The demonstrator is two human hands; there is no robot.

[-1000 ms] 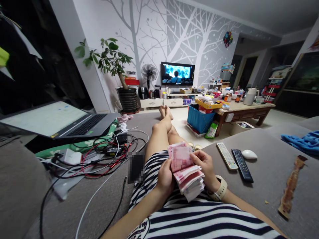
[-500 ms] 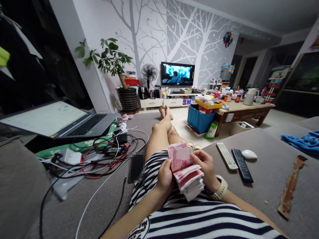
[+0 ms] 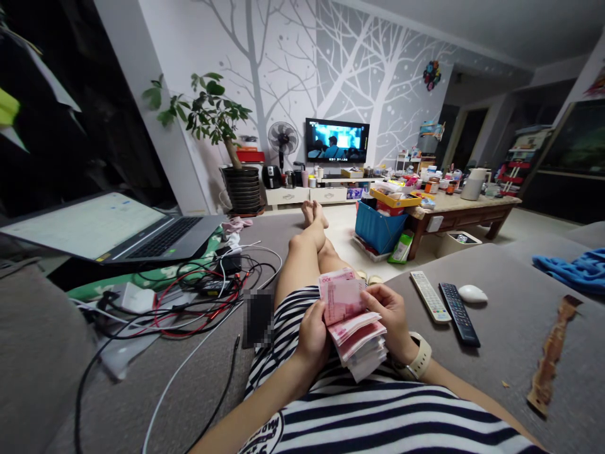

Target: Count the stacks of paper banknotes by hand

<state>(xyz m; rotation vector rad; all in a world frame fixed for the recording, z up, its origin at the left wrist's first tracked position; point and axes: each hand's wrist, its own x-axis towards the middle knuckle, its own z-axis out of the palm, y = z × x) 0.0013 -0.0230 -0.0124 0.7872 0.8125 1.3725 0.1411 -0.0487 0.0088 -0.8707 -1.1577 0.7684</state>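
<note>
Left hand [image 3: 312, 334] clamps the banknote stack [image 3: 352, 328] — right hand [image 3: 390, 318] pinches the raised top notes.

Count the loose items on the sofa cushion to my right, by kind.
Remote controls: 2, one white and one black
Computer mouse: 1
Blue cloth: 1
Brown strip: 1
Total: 5

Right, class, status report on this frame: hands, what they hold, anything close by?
Left hand and right hand both gripping the banknotes. Top notes bent upright. Two remotes beside the right hand, apart.
</note>
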